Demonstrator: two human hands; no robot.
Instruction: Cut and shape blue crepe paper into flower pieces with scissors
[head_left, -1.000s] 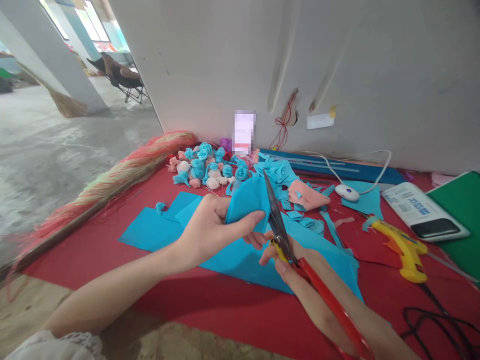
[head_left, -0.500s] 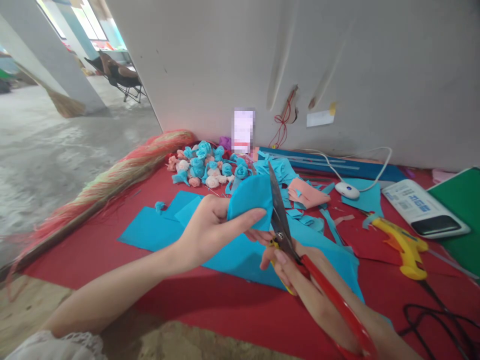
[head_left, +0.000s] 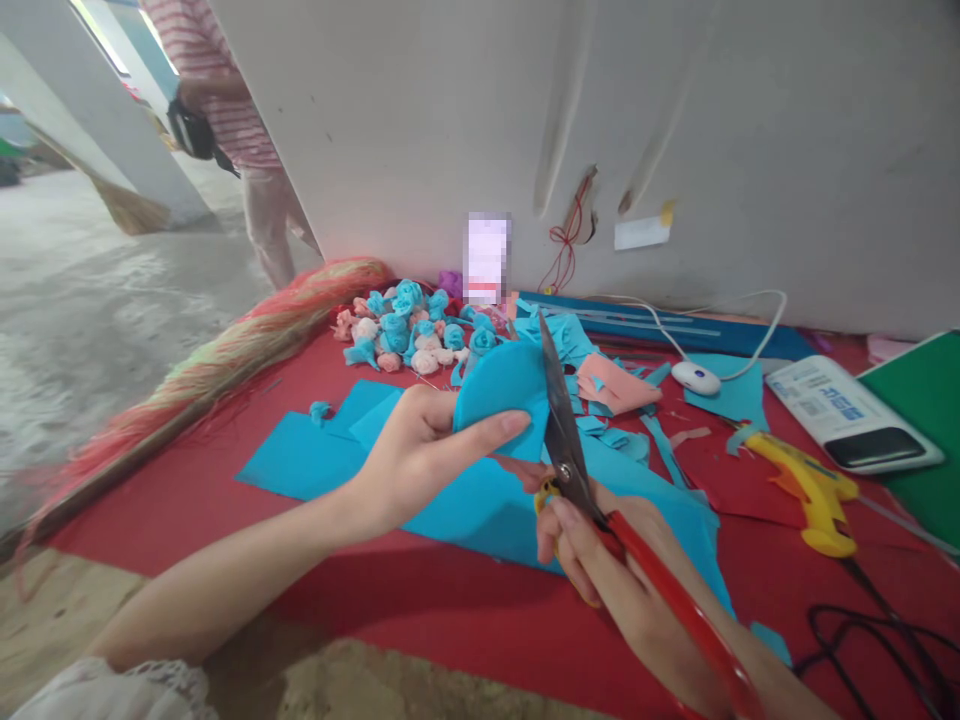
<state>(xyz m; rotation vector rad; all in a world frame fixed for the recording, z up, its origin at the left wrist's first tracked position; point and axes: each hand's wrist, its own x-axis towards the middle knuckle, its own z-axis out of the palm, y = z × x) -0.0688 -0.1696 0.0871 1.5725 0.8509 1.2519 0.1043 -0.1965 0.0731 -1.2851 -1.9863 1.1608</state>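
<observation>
My left hand (head_left: 427, 450) pinches a folded piece of blue crepe paper (head_left: 502, 385) with a rounded upper edge, thumb on its face. My right hand (head_left: 600, 560) is closed around red-handled scissors (head_left: 566, 440), whose blades point up along the paper's right edge. A small yellow item (head_left: 547, 492) shows at the fingers of the right hand; its kind is unclear. Beneath both hands lies a large blue paper sheet (head_left: 472, 520) on the red tabletop (head_left: 420, 620). Blue and pink paper roses (head_left: 409, 330) are heaped behind the left hand.
To the right lie a yellow glue gun (head_left: 810, 490), its black cord (head_left: 847, 610), a white power bank (head_left: 847, 415) and a cable switch (head_left: 695, 378). A broom (head_left: 247, 340) rests along the left edge. A person in a striped shirt (head_left: 225, 110) stands beyond the panel (head_left: 420, 130).
A person has come into view at the upper left, covering the folding chair. My hands hold nearly the same place, with the paper and scissors shifted only slightly.
</observation>
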